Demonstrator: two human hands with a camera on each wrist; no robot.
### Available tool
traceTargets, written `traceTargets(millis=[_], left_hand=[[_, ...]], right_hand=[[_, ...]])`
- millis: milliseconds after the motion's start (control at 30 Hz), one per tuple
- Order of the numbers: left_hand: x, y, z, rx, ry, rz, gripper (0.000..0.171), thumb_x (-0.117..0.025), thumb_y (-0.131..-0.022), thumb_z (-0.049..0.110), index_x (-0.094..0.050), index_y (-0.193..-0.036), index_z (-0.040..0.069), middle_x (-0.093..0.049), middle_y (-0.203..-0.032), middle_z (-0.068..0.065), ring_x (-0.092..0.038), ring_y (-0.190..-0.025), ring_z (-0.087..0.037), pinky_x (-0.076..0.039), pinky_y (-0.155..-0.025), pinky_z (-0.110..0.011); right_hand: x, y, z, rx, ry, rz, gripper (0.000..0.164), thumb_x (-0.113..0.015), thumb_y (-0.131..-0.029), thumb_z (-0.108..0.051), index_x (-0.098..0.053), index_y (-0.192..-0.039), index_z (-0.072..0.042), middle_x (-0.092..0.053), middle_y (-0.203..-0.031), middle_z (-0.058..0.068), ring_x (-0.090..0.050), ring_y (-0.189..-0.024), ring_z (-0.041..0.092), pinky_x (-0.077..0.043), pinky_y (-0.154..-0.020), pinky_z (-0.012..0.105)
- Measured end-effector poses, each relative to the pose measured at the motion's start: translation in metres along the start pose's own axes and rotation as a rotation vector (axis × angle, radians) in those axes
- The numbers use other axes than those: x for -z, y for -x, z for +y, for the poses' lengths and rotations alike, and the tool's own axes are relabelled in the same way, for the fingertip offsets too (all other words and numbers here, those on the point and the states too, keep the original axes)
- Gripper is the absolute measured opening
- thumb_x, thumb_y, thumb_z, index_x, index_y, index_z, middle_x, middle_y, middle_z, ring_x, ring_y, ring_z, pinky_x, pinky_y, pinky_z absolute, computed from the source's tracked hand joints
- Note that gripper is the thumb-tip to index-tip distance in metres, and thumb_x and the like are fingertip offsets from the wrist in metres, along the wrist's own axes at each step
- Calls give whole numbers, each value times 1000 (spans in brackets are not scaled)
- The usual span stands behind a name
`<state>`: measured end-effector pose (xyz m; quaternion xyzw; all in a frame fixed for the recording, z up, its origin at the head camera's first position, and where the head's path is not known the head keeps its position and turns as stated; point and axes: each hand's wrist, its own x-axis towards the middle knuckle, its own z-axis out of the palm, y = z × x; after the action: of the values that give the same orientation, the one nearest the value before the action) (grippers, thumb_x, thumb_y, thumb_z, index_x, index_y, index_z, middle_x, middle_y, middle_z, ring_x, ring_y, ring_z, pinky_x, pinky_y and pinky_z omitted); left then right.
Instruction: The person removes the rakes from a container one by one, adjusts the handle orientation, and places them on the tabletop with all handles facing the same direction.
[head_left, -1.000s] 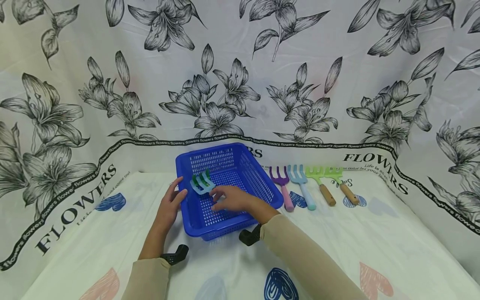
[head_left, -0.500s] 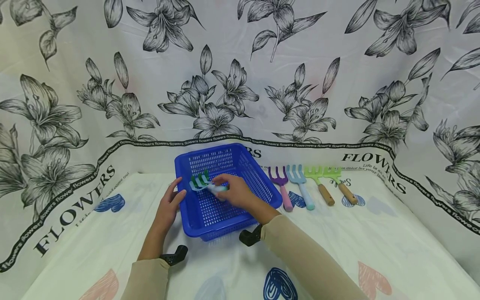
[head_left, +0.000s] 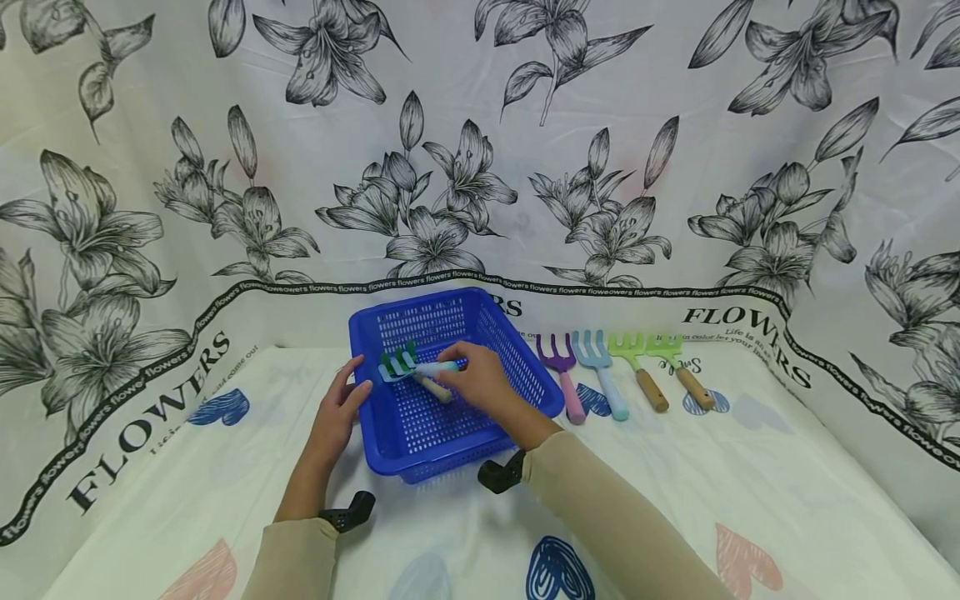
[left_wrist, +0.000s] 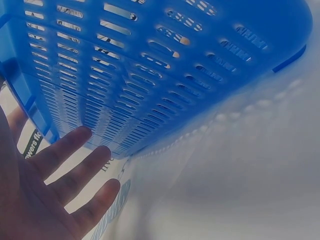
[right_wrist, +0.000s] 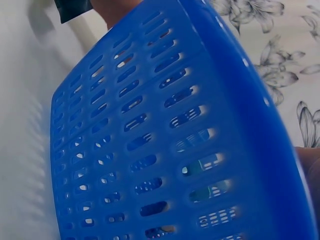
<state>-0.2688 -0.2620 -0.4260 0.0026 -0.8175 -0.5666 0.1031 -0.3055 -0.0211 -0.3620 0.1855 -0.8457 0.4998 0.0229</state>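
Observation:
A blue plastic basket (head_left: pixel 386 446) stands in front of me, slightly turned. Inside it, my right hand (head_left: pixel 480 379) pinches the handle of a light blue garden hand fork (head_left: pixel 395 367), whose tines point left. Partly under that fork lies a dark green hand fork (head_left: pixel 406 351) with a pale handle (head_left: pixel 433 388). My left hand (head_left: pixel 335 417) rests at the basket's left rim, and the left wrist view shows its fingers (left_wrist: pixel 82 175) spread and nearly straight beside the slotted wall. In the right wrist view the basket wall hides most of my right hand.
Right of the basket lie a purple fork with a pink handle (head_left: pixel 558 375), another light blue fork (head_left: pixel 600 375) and two light green forks with wooden handles (head_left: pixel 651 387). A flower-printed curtain (head_left: pixel 600 208) rises behind the cloth-covered table (head_left: pixel 435 533).
My right hand has taken hold of the light blue fork's handle and swung it up and to the right, uncovering the green fork's pale handle. My left hand stays at the rim.

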Motion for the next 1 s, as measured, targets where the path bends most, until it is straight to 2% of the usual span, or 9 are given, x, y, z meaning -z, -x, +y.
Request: traceTargets(millis=[200, 433, 567, 700, 833, 1000], left_hand=[[-1, 0, -1, 1, -10, -2, 62, -45, -100, 48, -21, -155, 34, -32, -153, -19, -38, -134, -43, -37, -101, -61], [-2, 1, -2, 3, -3, -7, 63, -46, -99, 49, -21, -155, 33, -33, -153, -18, -40, -133, -42, -39, -100, -60], [-2, 1, -1, -2, 4, -10, 62, -46, -100, 47, -21, -155, 32, -33, -152, -20, -40, -133, -43, -38, -101, -60], [-2, 0, -1, 1, 2, -5, 63, -46, -99, 50, -22, -155, 33, -32, -153, -20, -38, -133, -43, -37, -101, -61], [-2, 1, -1, 3, -9, -5, 65, -45, -98, 53, -21, -155, 34, -30, -154, -19, -38, -134, -43, -37, -101, -60], [0, 0, -1, -11, -13, -10, 64, -45, -99, 50, -21, -155, 33, -30, -154, -20, -38, -133, -45, -38, -100, -61]], right_hand=[[1, 1, 3, 11, -32, 44, 15, -74, -87, -17, -69, -101, -15, -67, -101, -2, -63, -82, 14, -51, -63, 27], [3, 4, 3, 46, -83, 97, 14, -72, -89, -20, -67, -101, -17, -65, -101, -3, -63, -80, 14, -51, -61, 28], [5, 7, 2, 67, -133, 134, 17, -71, -89, -19, -68, -105, -12, -65, -100, 0, -63, -78, 14, -51, -62, 28], [7, 8, 3, 130, -206, 178, 20, -70, -90, -18, -68, -108, -8, -67, -99, 3, -65, -79, 15, -52, -63, 28], [9, 11, 2, 179, -273, 237, 19, -70, -90, -17, -68, -107, -8, -67, -98, 4, -66, -81, 16, -54, -66, 29], [14, 14, 1, 179, -334, 314, 17, -70, -90, -18, -67, -105, -10, -67, -99, 4, -67, -82, 16, -56, -70, 30]])
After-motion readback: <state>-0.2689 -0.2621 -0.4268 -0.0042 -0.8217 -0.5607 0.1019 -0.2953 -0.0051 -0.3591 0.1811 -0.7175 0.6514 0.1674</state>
